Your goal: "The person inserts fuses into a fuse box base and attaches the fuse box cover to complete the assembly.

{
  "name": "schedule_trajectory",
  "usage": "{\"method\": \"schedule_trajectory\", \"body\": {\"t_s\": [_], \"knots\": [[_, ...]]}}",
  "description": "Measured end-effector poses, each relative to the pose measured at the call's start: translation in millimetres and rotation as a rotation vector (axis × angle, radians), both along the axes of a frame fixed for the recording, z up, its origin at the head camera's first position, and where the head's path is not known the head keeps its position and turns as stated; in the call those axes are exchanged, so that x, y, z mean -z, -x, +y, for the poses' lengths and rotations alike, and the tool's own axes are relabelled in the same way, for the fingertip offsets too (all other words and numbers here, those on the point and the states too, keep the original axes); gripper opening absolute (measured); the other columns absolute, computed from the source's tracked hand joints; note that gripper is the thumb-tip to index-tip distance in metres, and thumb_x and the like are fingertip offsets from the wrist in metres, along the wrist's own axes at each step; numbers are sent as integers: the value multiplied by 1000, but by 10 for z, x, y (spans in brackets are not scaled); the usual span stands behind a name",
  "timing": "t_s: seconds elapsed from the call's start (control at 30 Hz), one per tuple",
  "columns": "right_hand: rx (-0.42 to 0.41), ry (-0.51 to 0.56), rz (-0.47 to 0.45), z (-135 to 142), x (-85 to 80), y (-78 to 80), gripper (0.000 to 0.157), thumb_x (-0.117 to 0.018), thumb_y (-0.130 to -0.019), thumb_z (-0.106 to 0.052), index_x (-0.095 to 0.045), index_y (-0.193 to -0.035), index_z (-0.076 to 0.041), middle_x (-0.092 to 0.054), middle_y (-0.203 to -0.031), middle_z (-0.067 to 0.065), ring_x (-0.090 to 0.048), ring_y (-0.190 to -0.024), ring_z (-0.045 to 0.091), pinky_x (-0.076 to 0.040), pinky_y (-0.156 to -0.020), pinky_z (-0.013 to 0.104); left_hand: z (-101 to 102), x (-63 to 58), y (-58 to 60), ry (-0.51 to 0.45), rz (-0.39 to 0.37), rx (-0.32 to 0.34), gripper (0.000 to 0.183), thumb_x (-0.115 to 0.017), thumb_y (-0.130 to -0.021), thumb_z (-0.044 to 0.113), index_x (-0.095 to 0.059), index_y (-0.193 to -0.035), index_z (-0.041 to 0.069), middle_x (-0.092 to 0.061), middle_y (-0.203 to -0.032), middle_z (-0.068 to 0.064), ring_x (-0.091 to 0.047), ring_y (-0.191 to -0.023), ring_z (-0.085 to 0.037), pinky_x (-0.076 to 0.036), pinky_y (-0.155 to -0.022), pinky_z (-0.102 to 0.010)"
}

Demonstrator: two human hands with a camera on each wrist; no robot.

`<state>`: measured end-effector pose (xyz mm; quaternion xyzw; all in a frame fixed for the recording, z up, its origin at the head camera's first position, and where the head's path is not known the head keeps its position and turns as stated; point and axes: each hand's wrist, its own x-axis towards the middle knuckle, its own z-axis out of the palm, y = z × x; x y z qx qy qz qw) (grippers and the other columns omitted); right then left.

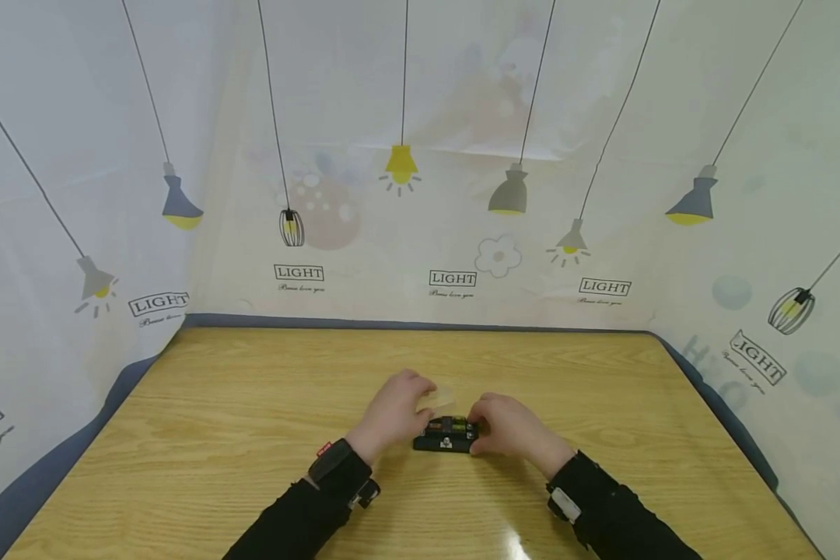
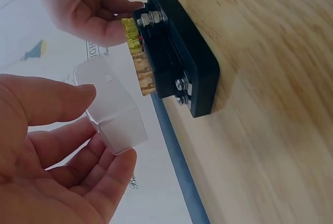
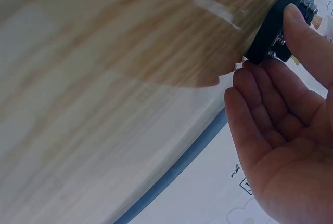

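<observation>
A black fuse block (image 1: 430, 445) sits on the wooden table, long side facing me. Yellow and brown blade fuses (image 2: 133, 44) stand in its raised middle, and metal nuts and studs (image 2: 179, 84) show at both ends. My right hand (image 1: 514, 428) grips the block's right end, thumb on the near side and fingers at the end. With thumb and fingers, my left hand (image 1: 390, 412) holds a translucent plastic cover (image 2: 118, 114) just above and beyond the block. The cover is apart from the fuses in the left wrist view.
The wooden table (image 1: 252, 435) reaches to a dark blue edge strip (image 1: 420, 323). Behind and at both sides hangs a pale sheet (image 1: 420, 233) printed with lamps. Black straps with small cameras (image 1: 365, 493) sit on both wrists.
</observation>
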<state>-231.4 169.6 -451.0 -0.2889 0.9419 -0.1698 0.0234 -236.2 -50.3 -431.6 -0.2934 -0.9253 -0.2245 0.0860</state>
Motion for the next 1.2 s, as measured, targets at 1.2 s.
{"method": "schedule_trajectory", "body": {"t_s": [1.2], "knots": [[-13, 33, -15, 21, 8, 23, 25, -77, -69, -25, -63, -86, -13, -50, -79, -3, -44, -67, 10, -41, -63, 30, 179, 5, -48, 139, 48, 135, 29, -64, -82, 13, -65, -110, 8, -58, -101, -4, -52, -92, -17, -42, -85, -30]]}}
